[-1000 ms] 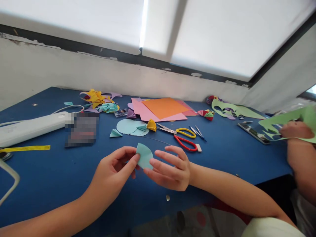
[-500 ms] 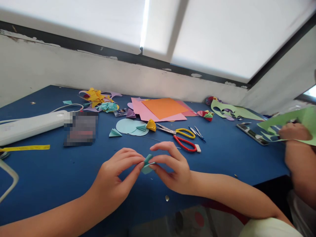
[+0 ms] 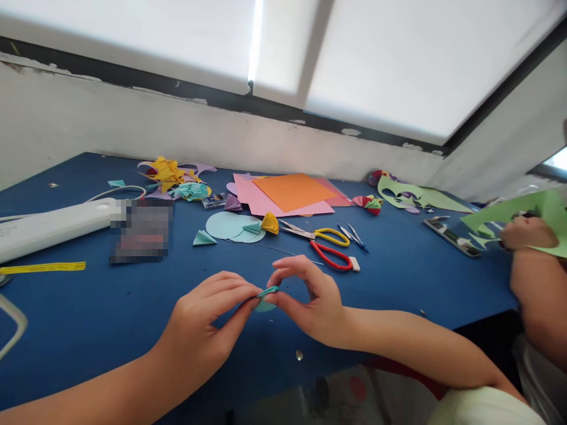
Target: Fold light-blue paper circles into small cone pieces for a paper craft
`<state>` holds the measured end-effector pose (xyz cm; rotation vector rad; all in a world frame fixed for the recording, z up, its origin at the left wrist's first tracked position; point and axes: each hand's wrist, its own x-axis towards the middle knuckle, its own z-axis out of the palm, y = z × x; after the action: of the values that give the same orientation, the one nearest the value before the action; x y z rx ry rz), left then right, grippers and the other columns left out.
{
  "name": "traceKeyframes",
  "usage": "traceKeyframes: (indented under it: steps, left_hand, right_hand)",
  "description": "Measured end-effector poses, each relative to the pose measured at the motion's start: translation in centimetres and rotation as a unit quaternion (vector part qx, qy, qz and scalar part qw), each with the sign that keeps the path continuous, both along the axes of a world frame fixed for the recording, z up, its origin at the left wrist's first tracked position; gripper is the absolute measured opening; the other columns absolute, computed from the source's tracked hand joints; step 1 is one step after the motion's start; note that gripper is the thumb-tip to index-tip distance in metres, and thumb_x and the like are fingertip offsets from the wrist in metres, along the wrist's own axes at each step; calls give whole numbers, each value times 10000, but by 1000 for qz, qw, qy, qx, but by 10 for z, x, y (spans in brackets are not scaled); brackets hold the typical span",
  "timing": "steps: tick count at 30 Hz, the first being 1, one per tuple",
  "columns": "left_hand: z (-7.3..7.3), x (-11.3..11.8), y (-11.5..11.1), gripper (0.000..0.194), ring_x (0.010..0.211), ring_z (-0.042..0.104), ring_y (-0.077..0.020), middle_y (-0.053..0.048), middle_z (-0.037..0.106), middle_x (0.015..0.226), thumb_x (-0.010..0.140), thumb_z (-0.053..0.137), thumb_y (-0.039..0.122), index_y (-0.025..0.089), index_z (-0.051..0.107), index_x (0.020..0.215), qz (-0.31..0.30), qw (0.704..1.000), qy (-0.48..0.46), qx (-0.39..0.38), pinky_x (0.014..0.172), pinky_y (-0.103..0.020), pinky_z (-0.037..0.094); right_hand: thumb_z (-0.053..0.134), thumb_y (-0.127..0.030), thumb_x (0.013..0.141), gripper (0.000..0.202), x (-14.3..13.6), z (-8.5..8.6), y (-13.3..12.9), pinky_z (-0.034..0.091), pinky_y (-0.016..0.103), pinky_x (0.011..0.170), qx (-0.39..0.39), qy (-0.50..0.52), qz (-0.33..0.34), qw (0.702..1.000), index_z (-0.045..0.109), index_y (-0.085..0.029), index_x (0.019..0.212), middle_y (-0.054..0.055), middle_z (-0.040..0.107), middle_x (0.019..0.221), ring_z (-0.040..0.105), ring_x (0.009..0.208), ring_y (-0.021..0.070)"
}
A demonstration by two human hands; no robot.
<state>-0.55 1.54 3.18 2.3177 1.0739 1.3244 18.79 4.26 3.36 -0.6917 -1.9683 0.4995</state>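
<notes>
Between my two hands, just over the front part of the blue table (image 3: 186,383), is a small folded piece of teal paper (image 3: 266,296). My left hand (image 3: 217,319) pinches its left end between thumb and fingers. Thumb and fingertips of my right hand (image 3: 310,301) close on its right end. Beyond my hands lie light blue paper circles (image 3: 221,225), folded teal paper cones (image 3: 204,238) and a folded yellow paper piece (image 3: 270,223). Scissors (image 3: 330,255) with one yellow and one red handle rest to the right, blades pointing left.
Orange paper (image 3: 292,192) tops pink sheets at the back. Paper scraps (image 3: 168,174) and a white power strip (image 3: 57,230) lie left. Tweezers (image 3: 354,236) are beside the scissors. At right, a co-worker's hand (image 3: 529,233) holds green paper (image 3: 491,215) near a phone (image 3: 452,236).
The raised flap of the teal paper has been folded down flat. My right fingertips have closed onto the paper's right end.
</notes>
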Motion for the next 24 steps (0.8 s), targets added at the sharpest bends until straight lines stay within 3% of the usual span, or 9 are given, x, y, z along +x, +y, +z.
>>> traceKeyframes:
  steps: [4, 14, 24]
  left_hand:
    - [1, -1, 0, 173, 799, 635, -152, 7, 707, 832, 811, 573, 116, 231, 666, 901, 8, 1000, 20, 1, 780, -261, 513]
    - [1, -1, 1, 173, 767, 627, -163, -19, 703, 810, 828, 534, 126, 212, 667, 897, 3, 999, 39, 9, 735, -281, 519]
    - [2, 1, -1, 204, 766, 611, -161, -17, 686, 812, 808, 552, 94, 219, 663, 925, -12, 999, 28, 8, 718, -276, 510]
  right_hand:
    - [608, -222, 841, 27, 1, 4, 2, 405, 323, 741, 57, -49, 30, 997, 596, -209, 862, 6, 667, 741, 605, 686, 139]
    - [617, -241, 842, 51, 0, 3, 4, 381, 312, 725, 66, -49, 12, 997, 580, -206, 836, -14, 648, 698, 585, 621, 115]
    - [620, -258, 845, 54, 1, 5, 5, 391, 309, 731, 10, -55, 43, 998, 607, -211, 821, -12, 671, 730, 593, 648, 116]
